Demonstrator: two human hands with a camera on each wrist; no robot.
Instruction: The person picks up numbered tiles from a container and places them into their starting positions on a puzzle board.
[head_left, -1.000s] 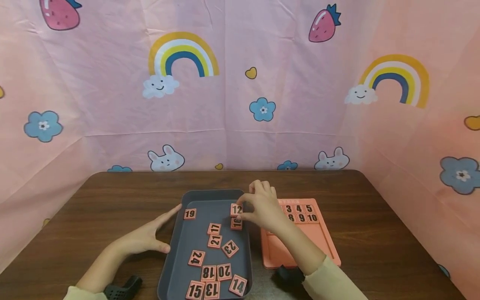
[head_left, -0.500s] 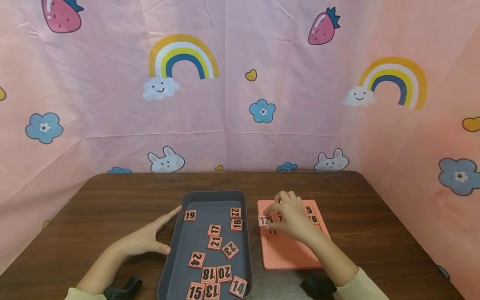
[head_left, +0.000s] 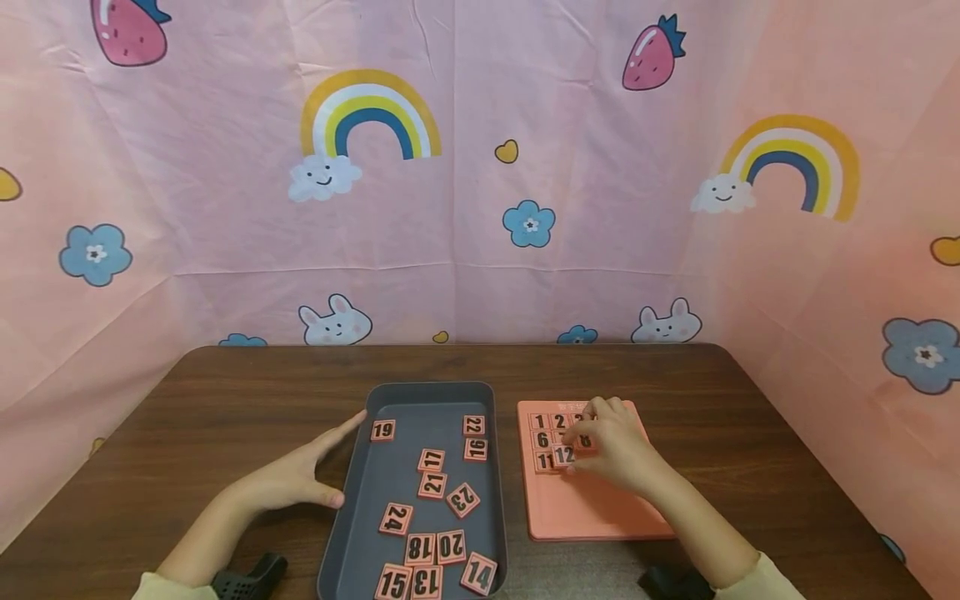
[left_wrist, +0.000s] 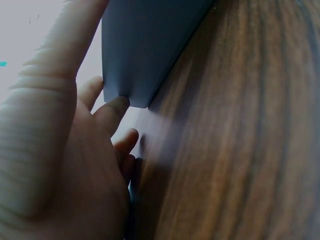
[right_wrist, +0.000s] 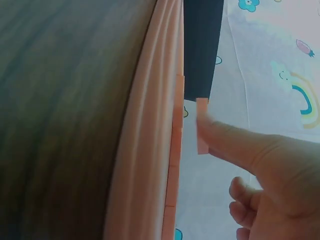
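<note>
Between thumb and finger my right hand (head_left: 617,446) pinches the number 12 tile (head_left: 563,455), just right of the number 11 tile (head_left: 544,462) on the pink board (head_left: 592,512). The right wrist view shows the pinched tile (right_wrist: 202,145) held slightly off the board's row of tiles. Tiles 1, 2 and 6 show on the board; my fingers cover some others. Along the left side of the grey tray (head_left: 351,475), my left hand (head_left: 288,479) rests with fingers spread. In the left wrist view its fingertips touch the tray's outer wall (left_wrist: 150,50).
Several loose number tiles lie in the tray at mixed angles, among them 19 (head_left: 382,430), 22 (head_left: 474,425), 23 (head_left: 463,499) and 14 (head_left: 478,573). The brown wooden table (head_left: 255,392) ends against a patterned cloth (head_left: 465,250) at the back.
My right hand has carried the 12 tile from over the tray's upper right rightward to the board, uncovering tile 22 in the tray. My left hand has stayed by the tray.
</note>
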